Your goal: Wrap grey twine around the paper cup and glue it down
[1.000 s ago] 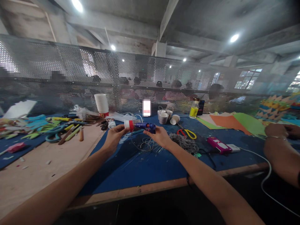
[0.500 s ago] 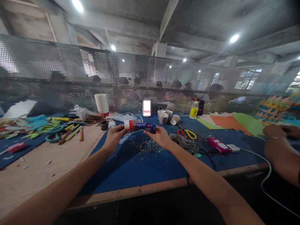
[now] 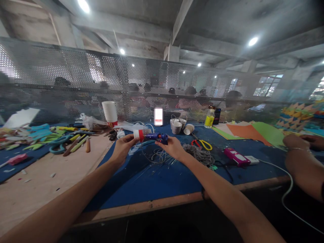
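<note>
My left hand [image 3: 124, 147] is closed on a white paper cup [image 3: 137, 134] with a red band, held sideways above the blue mat [image 3: 131, 189]. A dark blue hot glue gun [image 3: 156, 136] is gripped in my right hand [image 3: 171, 146], its front end pointing left at the cup. Whether the tip touches the cup I cannot tell. Below and beyond the hands, a tangle of grey cord [image 3: 199, 156] lies on the mat. Several small cord-wrapped cups [image 3: 176, 127] stand behind it, and one cup [image 3: 189, 129] lies on its side.
A stack of paper cups [image 3: 110, 113] stands at the back left. Blue-handled scissors [image 3: 57, 145] and clay tools lie left, yellow-and-red-handled scissors [image 3: 202, 144] right. A magenta box [image 3: 236, 157] has a white cable. Another person's arm [image 3: 302, 162] rests at the far right near coloured paper [image 3: 265, 132].
The paper cup has shifted very slightly to the left in my left hand. The glue gun stays almost where it was.
</note>
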